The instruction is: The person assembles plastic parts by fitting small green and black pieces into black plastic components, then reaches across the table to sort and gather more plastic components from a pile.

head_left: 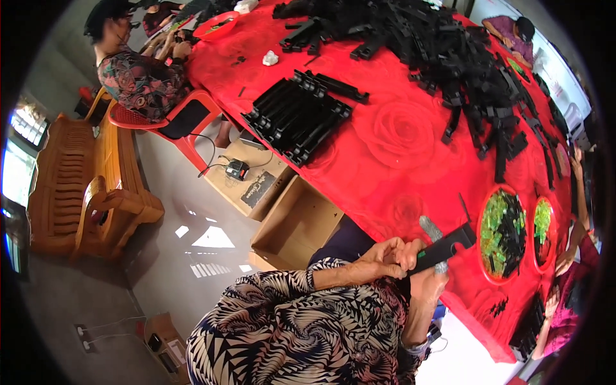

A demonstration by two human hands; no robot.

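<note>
A long flat black plastic part [449,247] with a notched edge is between my hands, over the near edge of the red-covered table [398,147]. A small green spot shows on it near its left end. My left hand [393,255] pinches that end with closed fingers. My right hand [425,285] grips the part from below. Silvery-grey wrapping seems to cover some of its fingers, showing on both sides of the part. Just right of the part stands a red bowl [482,256] holding yellow-green translucent pieces and black pieces.
Black parts lie in a neat stack [298,115] and a large loose pile [398,38]. Another red bowl [544,264] stands at the right. Co-workers sit at left [141,80], far right and near right. Open cardboard box [298,224], red chair [186,125] and wooden bench [70,179] are left.
</note>
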